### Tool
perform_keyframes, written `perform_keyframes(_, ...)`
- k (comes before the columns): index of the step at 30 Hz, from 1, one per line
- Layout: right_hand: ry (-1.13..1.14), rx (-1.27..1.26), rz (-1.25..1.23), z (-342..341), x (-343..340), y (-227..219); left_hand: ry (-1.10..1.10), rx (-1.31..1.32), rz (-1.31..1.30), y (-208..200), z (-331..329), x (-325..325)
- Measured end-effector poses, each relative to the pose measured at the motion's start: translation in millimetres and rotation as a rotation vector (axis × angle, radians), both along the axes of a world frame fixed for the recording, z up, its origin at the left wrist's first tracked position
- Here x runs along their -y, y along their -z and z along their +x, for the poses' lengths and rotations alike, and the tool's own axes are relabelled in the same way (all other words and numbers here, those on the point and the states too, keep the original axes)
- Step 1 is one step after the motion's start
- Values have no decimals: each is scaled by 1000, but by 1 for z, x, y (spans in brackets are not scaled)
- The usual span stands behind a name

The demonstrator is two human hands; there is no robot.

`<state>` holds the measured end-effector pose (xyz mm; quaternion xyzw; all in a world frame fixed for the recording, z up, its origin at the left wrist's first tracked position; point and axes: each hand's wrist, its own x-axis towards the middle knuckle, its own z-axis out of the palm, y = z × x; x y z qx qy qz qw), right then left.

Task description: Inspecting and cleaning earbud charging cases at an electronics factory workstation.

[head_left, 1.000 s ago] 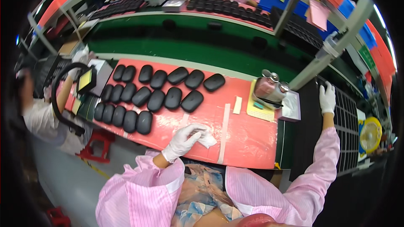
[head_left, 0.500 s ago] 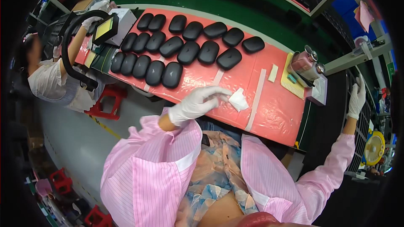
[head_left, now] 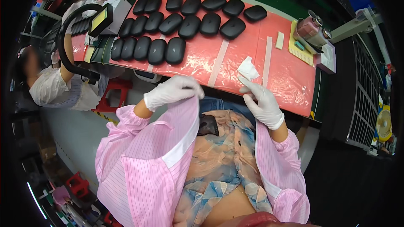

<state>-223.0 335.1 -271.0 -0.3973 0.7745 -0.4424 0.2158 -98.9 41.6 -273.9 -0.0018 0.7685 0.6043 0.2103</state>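
Note:
My left hand (head_left: 173, 91), in a white glove, has its fingers curled over the front edge of my open pink striped smock (head_left: 168, 134), at the near edge of the table. My right hand (head_left: 265, 105), gloved too, is just off that edge with its thumb and fingers apart and nothing seen between them. Its fingertips reach close to a crumpled white cloth (head_left: 248, 68) on the pink table cover (head_left: 290, 88); whether they touch it I cannot tell. Several rounded black cases (head_left: 174, 50) lie in rows toward the left and the back.
At the right of the table are a yellow pad (head_left: 299, 52), metal-topped bottles (head_left: 313, 31), a white box (head_left: 327, 57) and a small pale strip (head_left: 280, 40). A hooded lamp (head_left: 101, 21) on a black hose stands left, near another person (head_left: 54, 75) and a red stool (head_left: 114, 94).
My right hand has come in from the far right to beside the white cloth. My left hand has drawn back from the cloth and now grips the smock's edge. The view has shifted.

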Motion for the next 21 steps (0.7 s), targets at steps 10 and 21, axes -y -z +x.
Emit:
perform_keyframes(10,-295,91,-280,19,-6,40,54,-51,152,87,-27,-100)
perform_keyframes(21,-139,642,-281,41,-11,88,51,-226,-675,107,25,14)
